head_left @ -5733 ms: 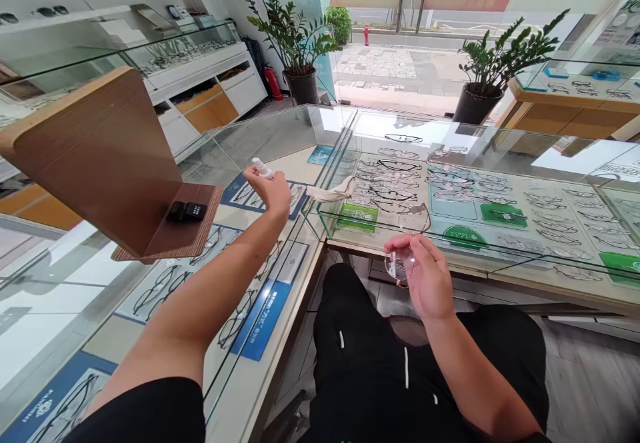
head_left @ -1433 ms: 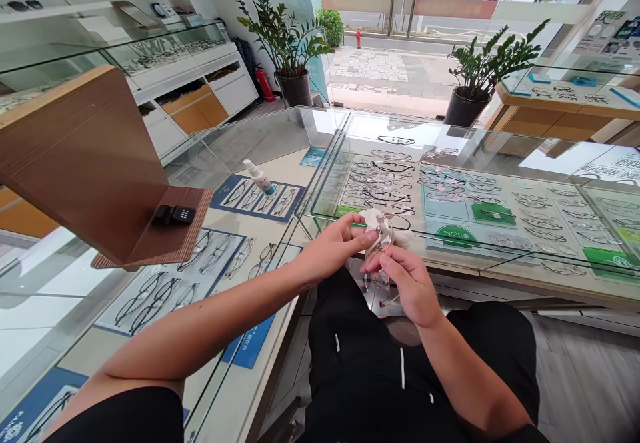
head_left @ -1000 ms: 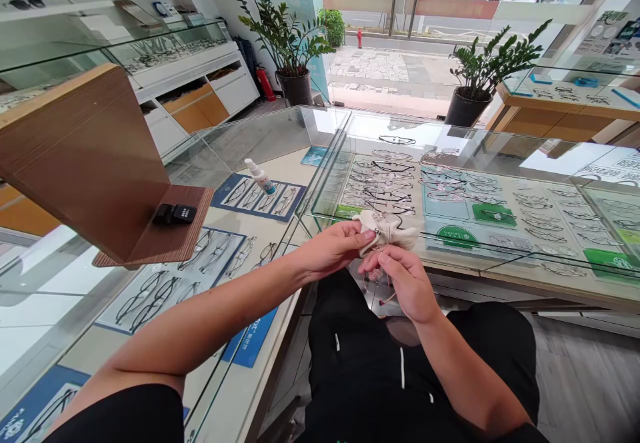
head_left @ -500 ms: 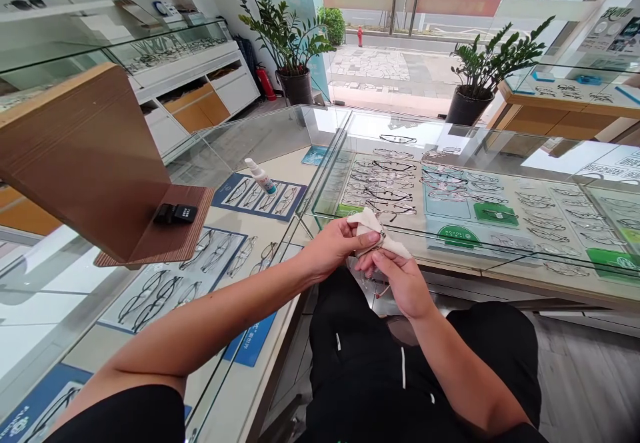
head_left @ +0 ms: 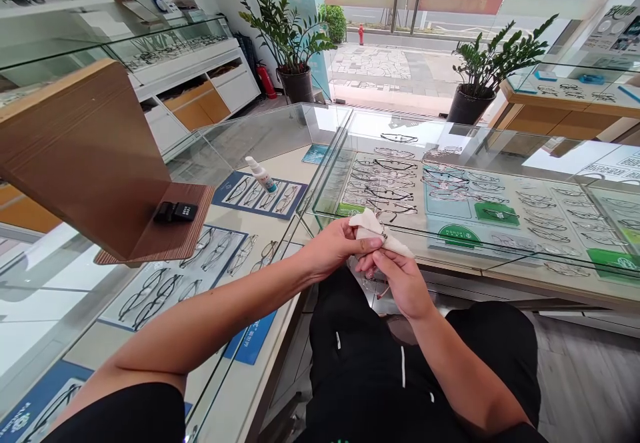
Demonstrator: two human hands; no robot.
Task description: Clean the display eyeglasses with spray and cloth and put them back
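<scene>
Soft cream cloth (head_left: 373, 228) w/ thin wire-rim glasses (head_left: 376, 282) at frame centre, left hand (head_left: 334, 248) pinching cloth, right hand (head_left: 400, 282) gripping glasses, frame hanging downward, glass table (head_left: 280, 150) behind, spray bottle (head_left: 261, 174) upper left.

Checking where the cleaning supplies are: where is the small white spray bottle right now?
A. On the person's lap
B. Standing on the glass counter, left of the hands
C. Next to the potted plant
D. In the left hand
B: the spray bottle stands on the glass counter, apart from the left hand, which holds a cloth.
</scene>
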